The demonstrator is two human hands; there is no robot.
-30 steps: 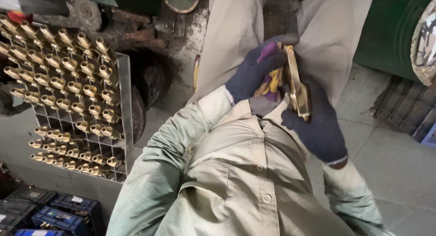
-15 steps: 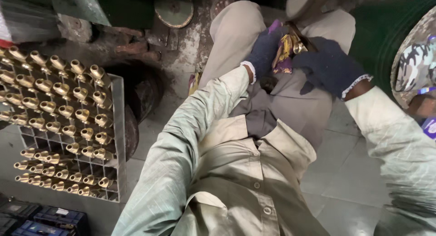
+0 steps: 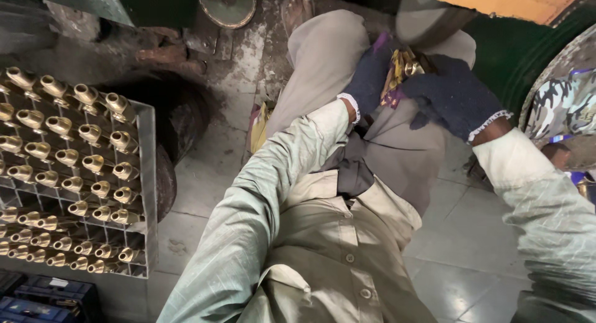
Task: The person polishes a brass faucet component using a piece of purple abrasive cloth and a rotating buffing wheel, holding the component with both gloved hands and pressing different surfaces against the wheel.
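Both my hands wear dark blue gloves and meet over my lap at the top of the head view. My left hand (image 3: 371, 74) and my right hand (image 3: 456, 96) close together around a brass fitting (image 3: 405, 69), a golden part with a round opening. Most of the fitting is hidden between the gloves. My beige sleeves and shirt fill the lower middle.
A metal grid rack (image 3: 149, 174) on the left holds several rows of brass fittings (image 3: 93, 164). Dark battery-like boxes (image 3: 43, 298) lie at bottom left. A round disc (image 3: 226, 5) lies on the dirty floor at top. Another person in camouflage cloth (image 3: 562, 102) sits at right.
My hands moved with the brass fitting away from my chest, up toward my knees. The view shifted downward and left.
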